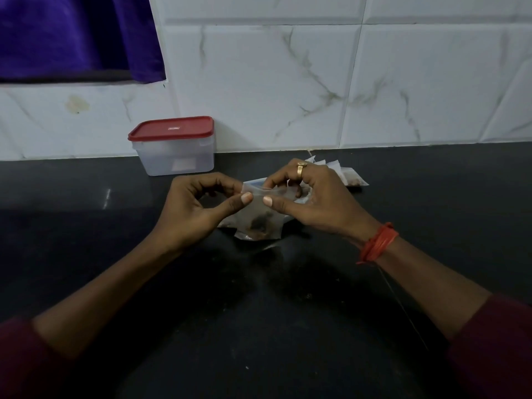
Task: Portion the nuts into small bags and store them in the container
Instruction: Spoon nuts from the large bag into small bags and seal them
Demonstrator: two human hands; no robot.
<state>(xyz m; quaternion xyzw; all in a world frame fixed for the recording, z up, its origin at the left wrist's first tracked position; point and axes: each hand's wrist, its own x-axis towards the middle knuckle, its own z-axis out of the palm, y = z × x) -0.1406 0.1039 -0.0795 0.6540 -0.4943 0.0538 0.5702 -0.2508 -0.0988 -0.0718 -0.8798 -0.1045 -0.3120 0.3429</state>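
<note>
The small clear plastic bag (259, 217) sits at the middle of my view, held just above the black stone countertop (86, 226), with a clump of dark brown nuts (260, 223) sunk to its bottom. Its top edge is stretched level between the two hands. More crumpled plastic lies beneath it, and I cannot tell whether that is a second bag.

I judge the step in hand to be sealing this portion. To do it well, I would keep the mouth flat and taut, line up both lips, and press along the strip from one end to the other so no gap is left. The nuts should stay low, clear of the seal.

The left hand (195, 208) pinches the bag's left top corner between thumb (244, 198) and forefinger, the other fingers curled in behind. The right hand (313, 197), with a gold ring (300, 168) and a red thread wristband (377, 244), pinches the edge just beside it, thumb flat on the front. Both forearms reach in from the lower corners, wrists raised off the counter.

Behind the right hand lie several filled small bags (351, 177). Further left, against the white marble-tiled wall (288, 82), stands the translucent rectangular plastic container (175, 156), its red lid (171, 128) on.
</note>
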